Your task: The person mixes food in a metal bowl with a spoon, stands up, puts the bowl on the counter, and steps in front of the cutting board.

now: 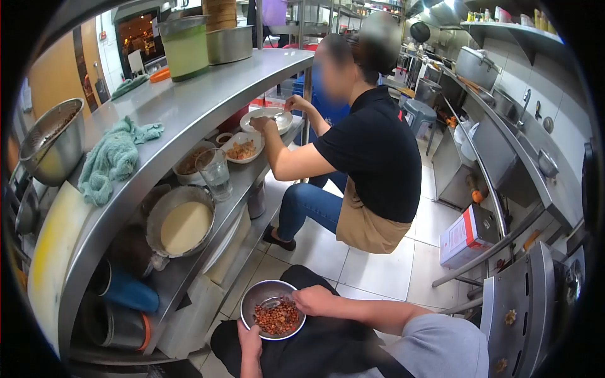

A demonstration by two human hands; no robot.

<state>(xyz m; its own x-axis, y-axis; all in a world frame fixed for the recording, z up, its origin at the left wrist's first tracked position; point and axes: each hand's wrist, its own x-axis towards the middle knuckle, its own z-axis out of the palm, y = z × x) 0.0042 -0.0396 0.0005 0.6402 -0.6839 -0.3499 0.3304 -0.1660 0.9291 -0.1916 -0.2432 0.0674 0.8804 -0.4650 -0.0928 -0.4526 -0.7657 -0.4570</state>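
Observation:
A round metal bowl [248, 305] rests over my lap, with reddish-brown bean-like food [276, 320] in it. My left hand [249, 340] grips the bowl's lower left rim, thumb over the edge. On the right side of the bowl, my right hand [313, 300] has its fingers closed at the rim, around the handle of a metal spoon [271, 303] whose bowl lies in the food. Ahead, a crouching person [378, 138] in a black shirt and tan apron has both hands at a white bowl [275, 123] on the lower shelf.
On the lower shelf stand a pot of pale batter [186, 228], a drinking glass [218, 179] and a white dish of food [242, 148]. A green towel [116, 157] lies on the steel counter [258, 69]. A tin box [467, 237] stands on the floor at right.

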